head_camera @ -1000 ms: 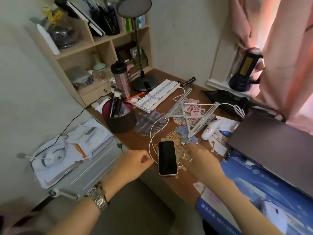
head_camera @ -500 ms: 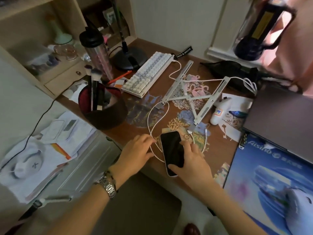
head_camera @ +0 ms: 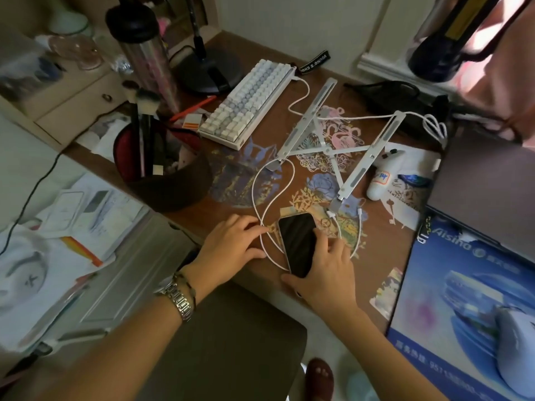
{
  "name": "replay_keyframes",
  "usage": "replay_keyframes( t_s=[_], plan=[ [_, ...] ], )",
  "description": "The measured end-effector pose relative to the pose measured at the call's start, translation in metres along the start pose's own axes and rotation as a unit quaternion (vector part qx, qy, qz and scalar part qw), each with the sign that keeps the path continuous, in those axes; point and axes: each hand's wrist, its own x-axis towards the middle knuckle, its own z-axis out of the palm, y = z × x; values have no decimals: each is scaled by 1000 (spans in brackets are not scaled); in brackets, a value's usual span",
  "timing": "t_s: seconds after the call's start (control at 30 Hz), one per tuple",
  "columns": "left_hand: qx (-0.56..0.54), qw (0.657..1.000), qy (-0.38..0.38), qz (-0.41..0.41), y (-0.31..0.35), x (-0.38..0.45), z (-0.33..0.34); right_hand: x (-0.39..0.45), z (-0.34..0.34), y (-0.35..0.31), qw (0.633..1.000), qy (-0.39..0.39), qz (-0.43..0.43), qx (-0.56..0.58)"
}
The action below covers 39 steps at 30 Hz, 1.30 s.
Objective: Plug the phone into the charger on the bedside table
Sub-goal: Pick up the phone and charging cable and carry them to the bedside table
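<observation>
A phone (head_camera: 298,241) with a dark screen lies face up near the front edge of the brown table (head_camera: 382,244). My right hand (head_camera: 327,273) grips its near end, thumb on the left edge and fingers on the right side. A white charging cable (head_camera: 262,195) loops across the table just left of the phone. My left hand (head_camera: 231,244) rests on that loop with its fingertips pressing the cable. Two loose white cable plugs (head_camera: 333,215) lie just right of the phone's far end.
A folding metal stand (head_camera: 333,140) and a white keyboard (head_camera: 246,102) sit behind the phone. A dark brush holder (head_camera: 165,175) stands at the left. A closed laptop (head_camera: 486,180) and a blue box (head_camera: 469,308) fill the right side. A tall bottle (head_camera: 144,53) stands at the back.
My right hand came onto the phone and now grips its near end. My left hand moved forward onto the cable loop. The camera moved closer to the table.
</observation>
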Motion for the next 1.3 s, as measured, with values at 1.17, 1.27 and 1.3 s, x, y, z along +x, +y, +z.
replay_keyframes(
  t_s=[1.17,1.27,1.3],
  plan=[
    [31,988,5,148,12,30,14,-21,-42,79,971,64,8,231],
    [20,988,-4,152,12,30,14,-23,-45,85,969,69,10,237],
    [14,988,-6,153,15,30,13,-24,-46,87,968,72,10,239]
  ],
)
